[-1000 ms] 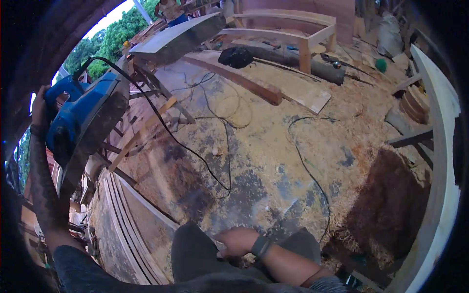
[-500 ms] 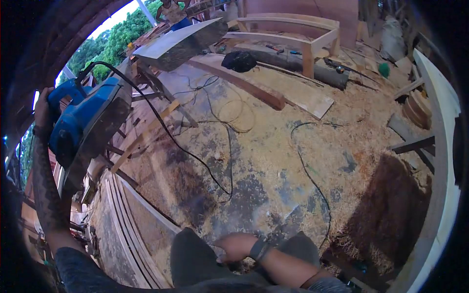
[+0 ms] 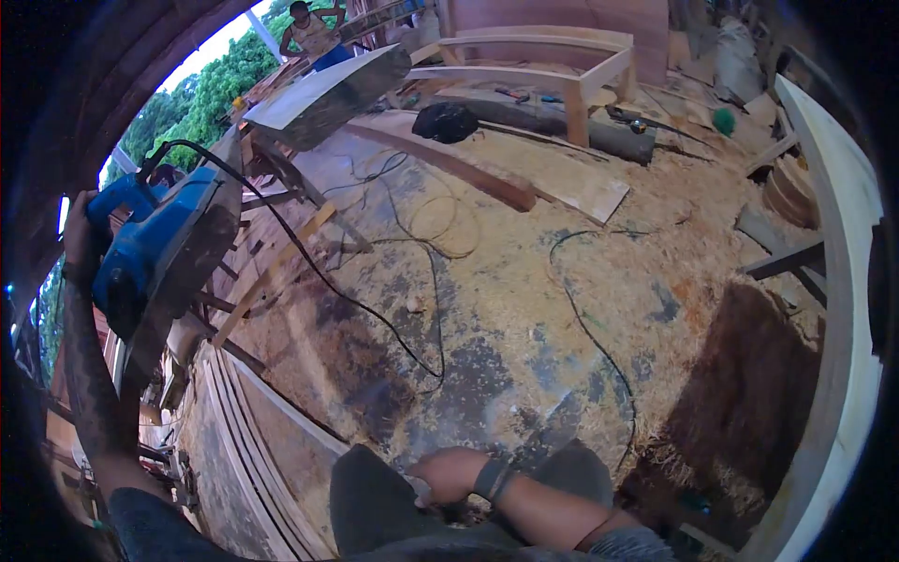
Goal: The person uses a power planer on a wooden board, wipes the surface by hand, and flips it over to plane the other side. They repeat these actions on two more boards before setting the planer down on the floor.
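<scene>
At the left, my left hand [image 3: 82,232] is wrapped round the handle of a blue power planer [image 3: 154,245]. The planer is tilted and overlaps a grey-brown board [image 3: 217,228] in this view. Its black cord [image 3: 292,241] loops from the rear of the tool down to the floor. Low in the middle, my right hand [image 3: 451,475] rests between my knees with its fingers curled, a wristband behind it. A small pale spot shows by its fingertips, and I cannot tell what it is.
Shavings and cables cover the floor [image 3: 496,281]. Long strips of wood [image 3: 245,450] lie at lower left. A pale curved timber [image 3: 843,187] stands at right. Behind are a wooden frame [image 3: 573,108], a dark bag [image 3: 445,122], a log [image 3: 623,142] and another person [image 3: 314,36].
The view has shifted slightly, so the floor and frame sit further left and more of the other person shows. Both hands keep nearly the same pose, and the planer stays in my left hand.
</scene>
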The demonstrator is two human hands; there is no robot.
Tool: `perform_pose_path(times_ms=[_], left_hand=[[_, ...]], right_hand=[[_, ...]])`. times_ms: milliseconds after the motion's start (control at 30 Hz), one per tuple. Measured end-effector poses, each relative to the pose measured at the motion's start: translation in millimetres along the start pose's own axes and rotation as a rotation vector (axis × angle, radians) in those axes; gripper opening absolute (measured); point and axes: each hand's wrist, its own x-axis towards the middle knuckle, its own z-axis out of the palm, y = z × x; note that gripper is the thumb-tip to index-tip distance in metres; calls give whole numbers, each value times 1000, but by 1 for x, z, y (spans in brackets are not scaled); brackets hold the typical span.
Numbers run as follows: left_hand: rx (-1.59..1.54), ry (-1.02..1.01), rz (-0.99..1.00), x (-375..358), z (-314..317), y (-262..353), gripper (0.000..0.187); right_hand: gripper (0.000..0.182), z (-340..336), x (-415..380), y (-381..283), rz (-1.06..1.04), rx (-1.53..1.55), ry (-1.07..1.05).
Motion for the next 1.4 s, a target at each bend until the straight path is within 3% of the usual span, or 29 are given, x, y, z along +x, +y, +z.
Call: perform_pose_path(times_ms=[200, 367, 433, 467, 500, 567, 600, 667, 733, 767, 867, 933, 1000, 1067, 1167, 1267, 1333, 1400], left_hand=[[-54, -5, 166, 5, -4, -23, 31], [130, 78, 260, -26, 3, 36, 28], [-193, -17, -142, -36, 1, 41, 23], [-195, -65, -155, -35, -1, 41, 20], [-195, -114, -167, -34, -3, 41, 17], [-37, -111, 39, -43, 3, 34, 15], [-30, -43, 76, -50, 9, 37, 17], [203, -96, 114, -65, 11, 41, 18], [-307, -83, -160, -73, 31, 53, 21], [-534, -47, -275, -76, 43, 62, 23], [-571, -116, -269, -64, 32, 84, 27], [-528, -92, -226, -53, 16, 100, 29], [-585, -18, -266, -53, 15, 100, 29], [-696, 41, -377, -63, 26, 97, 28], [-731, 5, -448, -53, 14, 108, 28], [-732, 38, -366, -67, 12, 124, 33], [-737, -230, -187, -57, -1, 138, 35], [-750, -440, -55, -31, -12, 166, 37]], right_hand=[[72, 3, 11, -5, -3, -23, -11], [69, 10, 12, -19, 29, 60, -23], [69, -13, -2, -42, 57, 68, -93], [69, -23, -5, -56, 69, 81, -107], [66, -23, 3, -57, 67, 205, -41], [61, -15, 18, -57, 87, 438, 61], [61, -34, 17, -78, 88, 385, 276], [60, -88, 22, -145, 63, 257, 687], [58, -177, 16, -230, -38, 270, 870], [60, -221, 15, -263, -89, 113, 936], [65, -336, 41, -342, -226, -231, 1141], [67, -393, 76, -378, -257, -286, 1139], [66, -428, 111, -373, -299, -307, 801], [57, -452, 134, -383, -96, -338, 489], [47, -476, 161, -377, -27, -263, 191], [43, -471, 145, -375, -149, 62, 13], [54, -455, 105, -369, -111, 264, 33], [57, -443, 50, -361, -90, 402, 222]])
